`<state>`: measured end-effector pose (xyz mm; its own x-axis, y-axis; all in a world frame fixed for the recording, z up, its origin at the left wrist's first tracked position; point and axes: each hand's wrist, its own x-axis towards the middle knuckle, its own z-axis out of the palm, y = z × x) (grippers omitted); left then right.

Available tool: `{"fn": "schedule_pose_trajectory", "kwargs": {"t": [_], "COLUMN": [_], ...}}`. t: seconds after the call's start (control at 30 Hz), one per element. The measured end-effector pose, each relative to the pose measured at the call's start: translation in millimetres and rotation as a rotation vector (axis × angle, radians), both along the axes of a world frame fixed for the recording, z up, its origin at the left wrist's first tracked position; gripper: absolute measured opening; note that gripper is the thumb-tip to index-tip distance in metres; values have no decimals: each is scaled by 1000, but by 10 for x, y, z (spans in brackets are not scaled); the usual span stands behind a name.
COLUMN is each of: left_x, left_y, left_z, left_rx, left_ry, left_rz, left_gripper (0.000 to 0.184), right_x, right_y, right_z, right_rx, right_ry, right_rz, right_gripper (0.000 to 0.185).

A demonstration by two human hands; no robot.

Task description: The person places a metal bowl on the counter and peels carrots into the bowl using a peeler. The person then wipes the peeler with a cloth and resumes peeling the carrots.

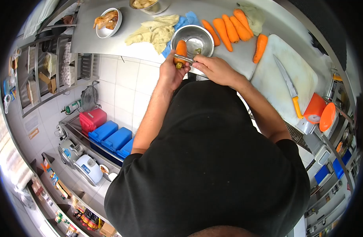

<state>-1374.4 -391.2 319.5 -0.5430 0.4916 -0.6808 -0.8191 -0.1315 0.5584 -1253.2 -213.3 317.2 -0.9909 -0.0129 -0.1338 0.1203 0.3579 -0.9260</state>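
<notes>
My left hand [173,71] is wrapped round an orange carrot [181,48], its greenish stem end pointing toward me. In my right hand [215,70] is a slim metal peeler [183,58], lying across the carrot near that stem end. Both hands are at the counter's front edge, just before a steel bowl [207,36]. Inside the bowl lies a small greenish scrap [197,51]. Several whole carrots [231,29] lie in a row to the right of the bowl, and one single carrot [260,48] rests beside the cutting board.
The white cutting board [268,79] carries a yellow-handled knife [289,85]. Left of the bowl are a yellowish cloth [154,33], a blue cloth [187,18] and a white bowl [119,27] of raw-looking meat. An orange container [315,106] stands at the right. Blue bins [104,131] stand below left.
</notes>
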Motion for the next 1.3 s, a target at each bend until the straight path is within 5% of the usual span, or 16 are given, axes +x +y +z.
{"fn": "schedule_pose_trajectory", "kwargs": {"t": [0.43, 0.67, 1.0, 1.3], "left_x": [-182, -308, -478, -447], "left_y": [-292, -638, -585, -548], "left_z": [-48, 161, 116, -20], "left_rx": [95, 148, 109, 208], "left_ry": [-170, -149, -50, -204], "left_rz": [-123, -263, -317, -240], "left_gripper": [33, 41, 44, 42], "right_x": [-154, -260, -338, -303], "right_y": [-259, -107, -470, -695], "right_z": [-3, -486, 425, 478], "right_rx": [205, 282, 233, 345], "right_ry": [-79, -233, -206, -108], "right_rz": [-39, -235, -128, -97], "right_gripper": [43, 49, 48, 41]}}
